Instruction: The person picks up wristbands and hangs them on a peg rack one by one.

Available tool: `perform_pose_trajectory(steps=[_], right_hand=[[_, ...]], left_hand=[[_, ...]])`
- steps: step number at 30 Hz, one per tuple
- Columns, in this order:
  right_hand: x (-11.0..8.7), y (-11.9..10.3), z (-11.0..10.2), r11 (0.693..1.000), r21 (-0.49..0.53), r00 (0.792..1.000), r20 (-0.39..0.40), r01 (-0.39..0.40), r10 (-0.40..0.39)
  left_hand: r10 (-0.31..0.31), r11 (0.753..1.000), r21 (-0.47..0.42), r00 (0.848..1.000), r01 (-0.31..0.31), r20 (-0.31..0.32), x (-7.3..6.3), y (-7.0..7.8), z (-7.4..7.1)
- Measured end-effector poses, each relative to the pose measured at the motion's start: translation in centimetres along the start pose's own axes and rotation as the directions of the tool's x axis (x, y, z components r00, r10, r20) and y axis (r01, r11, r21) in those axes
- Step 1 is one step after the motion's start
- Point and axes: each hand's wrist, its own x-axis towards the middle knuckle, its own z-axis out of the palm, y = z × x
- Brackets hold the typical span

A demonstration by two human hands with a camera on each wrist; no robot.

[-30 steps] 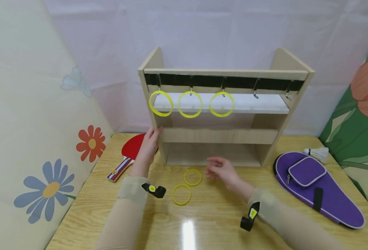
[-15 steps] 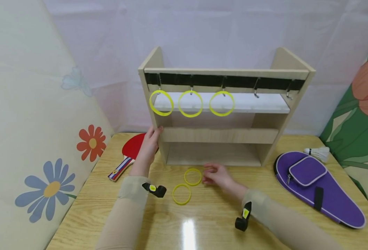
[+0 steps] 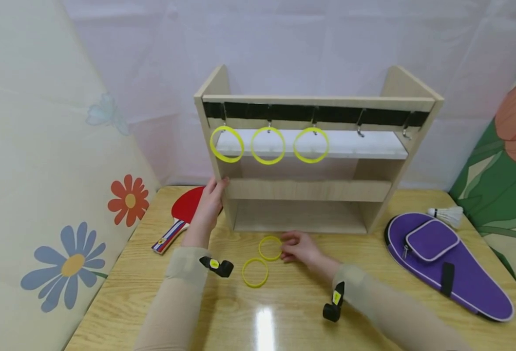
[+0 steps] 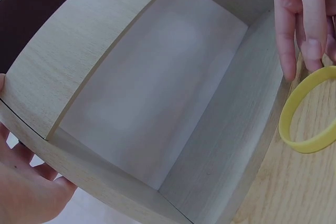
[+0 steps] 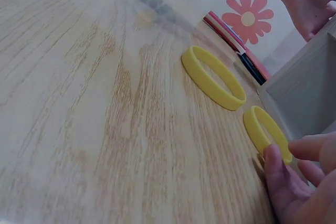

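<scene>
My left hand [image 3: 208, 207] holds the left side panel of a small wooden shelf [image 3: 306, 191], thumb in front and fingers behind the panel in the left wrist view. My right hand [image 3: 300, 248] is low over the table at the right edge of a yellow silicone wristband [image 3: 269, 260]. In the right wrist view its thumb [image 5: 274, 163] and index finger stand apart on either side of that band's near end. A second yellow wristband [image 5: 212, 82] lies flat closer to the front. Three more yellow wristbands, one of them the leftmost band [image 3: 226, 160], hang from hooks on the shelf.
Two hooks at the right, one of them the rightmost hook [image 3: 406, 132], carry no band. A red table tennis bat [image 3: 185, 204] lies left of the shelf, partly behind my left hand. At the right are a purple bat case [image 3: 468, 280] and a white shuttlecock [image 3: 448, 215].
My right hand has moved left and slightly down to the edge of the farther wristband on the table. The left hand keeps its hold on the shelf.
</scene>
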Motion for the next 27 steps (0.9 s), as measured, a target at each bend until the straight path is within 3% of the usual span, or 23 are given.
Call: perform_pose_trajectory(steps=[13,27], right_hand=[[0.21,0.41,0.98,0.997,-0.063,0.996,-0.081,0.042,-0.047],[0.22,0.75,0.93,0.999,-0.012,0.993,-0.107,0.039,-0.040]], left_hand=[[0.000,1.000,0.013,1.000,0.000,0.000,-0.17,0.14,0.07],[-0.007,1.000,0.022,1.000,0.007,0.002,-0.24,0.21,0.10]])
